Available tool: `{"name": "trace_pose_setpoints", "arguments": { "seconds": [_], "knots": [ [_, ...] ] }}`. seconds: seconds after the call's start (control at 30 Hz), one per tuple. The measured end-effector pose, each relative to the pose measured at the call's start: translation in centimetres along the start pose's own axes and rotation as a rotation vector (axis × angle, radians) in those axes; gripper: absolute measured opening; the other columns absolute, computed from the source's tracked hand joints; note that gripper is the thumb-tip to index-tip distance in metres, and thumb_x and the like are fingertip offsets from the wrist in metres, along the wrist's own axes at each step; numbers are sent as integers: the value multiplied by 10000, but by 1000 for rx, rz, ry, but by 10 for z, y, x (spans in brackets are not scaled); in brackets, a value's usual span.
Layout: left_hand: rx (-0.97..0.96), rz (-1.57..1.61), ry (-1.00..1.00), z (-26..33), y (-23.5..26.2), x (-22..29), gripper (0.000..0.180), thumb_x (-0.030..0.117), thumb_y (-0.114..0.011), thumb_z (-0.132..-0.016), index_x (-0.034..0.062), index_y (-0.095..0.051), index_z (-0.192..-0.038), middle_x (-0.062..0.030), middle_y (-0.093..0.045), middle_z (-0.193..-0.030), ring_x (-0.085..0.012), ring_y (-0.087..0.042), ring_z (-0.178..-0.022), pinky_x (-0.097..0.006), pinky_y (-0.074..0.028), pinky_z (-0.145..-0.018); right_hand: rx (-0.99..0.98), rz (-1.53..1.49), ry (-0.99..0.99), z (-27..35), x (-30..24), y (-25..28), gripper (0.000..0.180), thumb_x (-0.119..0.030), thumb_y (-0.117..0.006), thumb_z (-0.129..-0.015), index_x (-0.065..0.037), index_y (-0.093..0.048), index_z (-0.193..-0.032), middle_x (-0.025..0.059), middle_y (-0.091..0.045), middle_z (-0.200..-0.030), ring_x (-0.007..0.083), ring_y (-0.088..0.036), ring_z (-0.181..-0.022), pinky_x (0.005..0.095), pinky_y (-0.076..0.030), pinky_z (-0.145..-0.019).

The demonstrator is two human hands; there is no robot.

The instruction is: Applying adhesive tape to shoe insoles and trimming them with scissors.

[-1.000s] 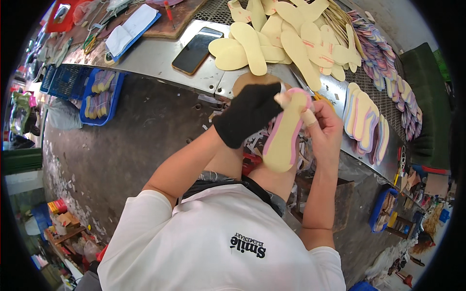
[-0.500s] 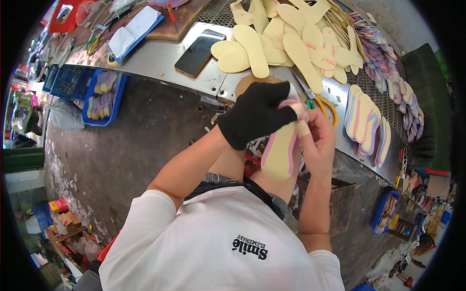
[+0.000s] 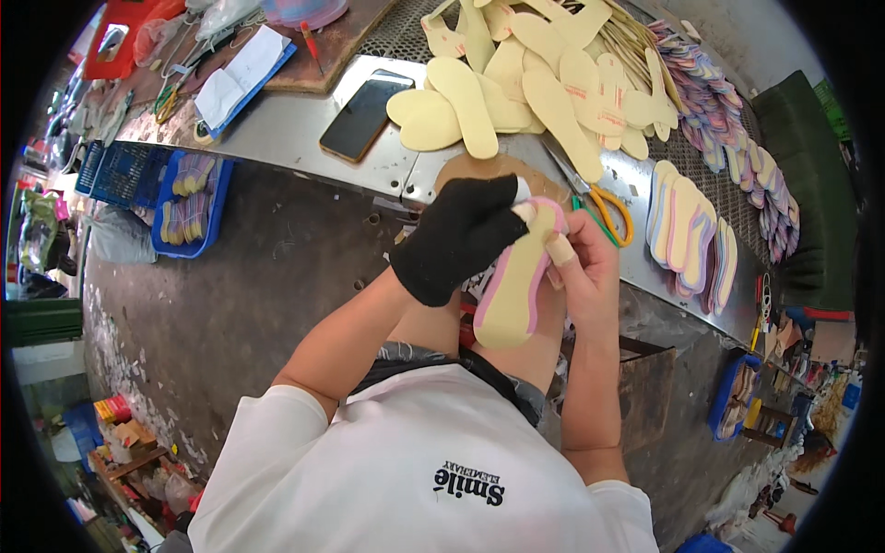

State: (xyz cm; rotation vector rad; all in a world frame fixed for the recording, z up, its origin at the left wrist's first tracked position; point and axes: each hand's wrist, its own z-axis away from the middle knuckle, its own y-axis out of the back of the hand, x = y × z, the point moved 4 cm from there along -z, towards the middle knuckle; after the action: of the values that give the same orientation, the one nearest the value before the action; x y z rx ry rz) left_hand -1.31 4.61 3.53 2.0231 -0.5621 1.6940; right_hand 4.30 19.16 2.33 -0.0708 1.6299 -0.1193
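A cream insole (image 3: pixel 513 290) with a pink border hangs over my lap, its wide end up between my hands. My left hand (image 3: pixel 458 238), in a black glove with bare fingertips, pinches its upper left edge. My right hand (image 3: pixel 592 267), a tan wrap round the thumb, is closed at the upper right edge; the fingers behind the insole are hidden. Just beyond my right hand, orange-handled scissors (image 3: pixel 623 217) lie on the metal bench, with a green-handled tool beside them. A brown rounded pad (image 3: pixel 493 167) shows at the bench edge behind my glove.
Plain cream insoles (image 3: pixel 553 78) lie piled on the metal bench (image 3: pixel 295 134). Bordered insoles stand stacked (image 3: pixel 687 221) at the right. A phone (image 3: pixel 367 115) and a blue clipboard (image 3: pixel 241 83) lie left of the pile. A blue basket (image 3: pixel 192 205) holding insole bundles is below the bench's left side.
Both hands have moved slightly left and down in the picture with the insole. Its pink-edged upper end now lies flatter and shows more fully, and the right thumb has shifted along the edge.
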Motion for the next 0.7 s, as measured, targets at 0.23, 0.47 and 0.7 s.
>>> {"name": "trace_pose_setpoints", "arguments": {
  "seconds": [0.23, 0.47, 0.7],
  "knots": [
    [-473, 513, 275, 20, -23, -43, 274, 273, -512, -913, 21, -596, -977, -40, -603, -817, -98, -567, -792, -265, -458, -694, 2, -167, -37, -6, 19, 15, 110, -156, -552, -889, -48, -557, -870, -48, -490, -676, 12, -365, -523, 165, -265, -464],
    [-261, 325, 429, 13, -18, -39, 300, 231, -632, -810, -12, -616, -986, -50, -620, -840, -52, -523, -746, -261, -449, -663, 223, -161, -128, -17, 17, 34, 159, -181, -542, -898, -31, -591, -913, -16, -567, -682, 20, -423, -522, 164, -294, -455],
    [-186, 232, 192, 2, -12, -16, 278, 275, -599, -829, -3, -607, -836, -27, -576, -675, -79, -500, -590, -262, -424, -563, 89, 185, 90, -15, -18, 24, 188, -166, -547, -903, -34, -541, -769, -68, -437, -643, 6, -336, -543, 160, -255, -476]
  ]
}}
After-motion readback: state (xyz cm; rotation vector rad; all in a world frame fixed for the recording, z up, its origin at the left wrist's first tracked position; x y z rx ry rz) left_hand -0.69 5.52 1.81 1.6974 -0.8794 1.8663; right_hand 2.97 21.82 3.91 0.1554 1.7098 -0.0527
